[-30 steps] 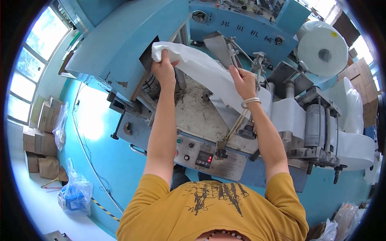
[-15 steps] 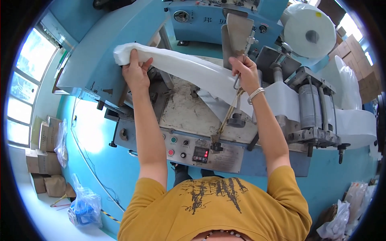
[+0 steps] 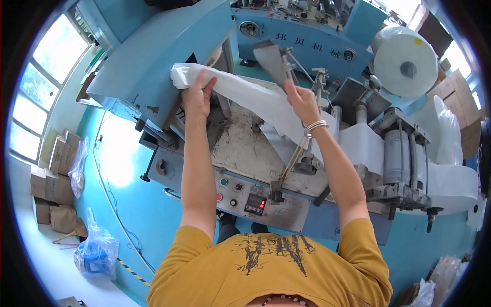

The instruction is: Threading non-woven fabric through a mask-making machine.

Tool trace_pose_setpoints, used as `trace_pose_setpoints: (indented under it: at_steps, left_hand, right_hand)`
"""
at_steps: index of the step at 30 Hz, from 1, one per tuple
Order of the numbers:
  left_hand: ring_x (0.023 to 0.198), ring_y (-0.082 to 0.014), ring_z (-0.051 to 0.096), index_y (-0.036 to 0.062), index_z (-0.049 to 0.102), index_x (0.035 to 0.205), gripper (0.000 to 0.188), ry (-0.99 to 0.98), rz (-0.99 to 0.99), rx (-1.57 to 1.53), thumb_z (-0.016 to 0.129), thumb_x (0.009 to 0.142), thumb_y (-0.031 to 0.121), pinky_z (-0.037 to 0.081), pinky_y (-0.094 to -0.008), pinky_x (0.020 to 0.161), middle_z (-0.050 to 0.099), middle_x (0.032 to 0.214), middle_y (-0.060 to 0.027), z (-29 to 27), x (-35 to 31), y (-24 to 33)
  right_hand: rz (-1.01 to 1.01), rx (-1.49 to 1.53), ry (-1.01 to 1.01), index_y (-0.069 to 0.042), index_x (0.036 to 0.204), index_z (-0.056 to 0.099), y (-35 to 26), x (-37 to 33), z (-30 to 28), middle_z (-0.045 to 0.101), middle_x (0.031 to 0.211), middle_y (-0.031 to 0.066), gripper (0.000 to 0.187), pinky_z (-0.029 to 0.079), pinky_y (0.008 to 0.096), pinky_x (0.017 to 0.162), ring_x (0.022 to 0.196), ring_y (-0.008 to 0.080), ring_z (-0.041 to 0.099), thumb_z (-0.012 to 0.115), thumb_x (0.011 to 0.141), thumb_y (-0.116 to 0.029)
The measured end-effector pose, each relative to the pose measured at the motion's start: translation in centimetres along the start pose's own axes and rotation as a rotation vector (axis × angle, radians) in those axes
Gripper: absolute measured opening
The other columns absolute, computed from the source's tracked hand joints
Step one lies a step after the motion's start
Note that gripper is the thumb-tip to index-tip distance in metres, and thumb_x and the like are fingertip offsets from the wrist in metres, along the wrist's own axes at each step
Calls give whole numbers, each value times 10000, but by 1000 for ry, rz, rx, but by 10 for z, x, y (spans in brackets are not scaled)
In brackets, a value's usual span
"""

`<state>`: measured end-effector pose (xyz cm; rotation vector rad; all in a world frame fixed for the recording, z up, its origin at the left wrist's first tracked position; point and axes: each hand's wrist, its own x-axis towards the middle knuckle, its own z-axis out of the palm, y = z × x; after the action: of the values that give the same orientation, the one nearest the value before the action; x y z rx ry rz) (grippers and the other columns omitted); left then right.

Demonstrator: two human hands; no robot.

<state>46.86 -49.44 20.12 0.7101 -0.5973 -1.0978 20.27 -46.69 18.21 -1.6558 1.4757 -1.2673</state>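
The left hand (image 3: 197, 102) is clamped on the bunched left end of the white sheet (image 3: 250, 93), likely to hold it taut above the table (image 3: 240, 146); the right hand (image 3: 304, 106) curls beside a metal plate (image 3: 269, 60), grip unclear.

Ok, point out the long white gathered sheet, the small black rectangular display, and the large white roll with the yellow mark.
Long white sheet (image 3: 250, 93), head view: mid-length.
Black display (image 3: 255, 203), head view: front face.
White roll (image 3: 393, 64), head view: flat round end.
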Motion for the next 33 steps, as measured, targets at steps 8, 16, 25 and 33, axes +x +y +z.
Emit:
trace_pose_setpoints:
  at_steps: [8, 16, 25, 33]
  left_hand:
    - [832, -192, 547, 27, 479, 1009, 301, 81, 33, 196, 613, 739, 19, 551, -309, 591, 523, 976, -83, 19, 4, -11]
    - [834, -192, 546, 18, 463, 1039, 300, 93, 95, 292, 582, 763, 27, 548, -300, 591, 521, 976, -84, 29, 27, -29]
    - [789, -193, 552, -4, 474, 1009, 291, 87, 121, 276, 599, 748, 30, 536, -311, 575, 529, 938, -93, 42, 29, -33]
    - [797, -195, 551, -12, 465, 1018, 316, 138, 103, 264, 609, 740, 29, 541, -289, 556, 521, 933, -102, 34, 40, -45]
  right_hand:
    - [20, -151, -120, 53, 529, 471, -1, 2, 16, 380, 437, 156, 658, 327, 365, 464, 435, 212, 360, 412, 813, -539]
    - [-2, -161, -132, 4, 472, 432, 0, 4, 17, 350, 431, 17, 656, 291, 288, 425, 443, 104, 331, 409, 812, -557]
    - [-81, -185, -134, 50, 514, 439, -7, 1, 20, 325, 431, 79, 654, 308, 315, 432, 452, 132, 314, 425, 819, -529]
    - [-139, -300, -223, 47, 584, 523, -5, 0, 29, 429, 498, 204, 577, 374, 376, 509, 471, 289, 430, 418, 843, -457]
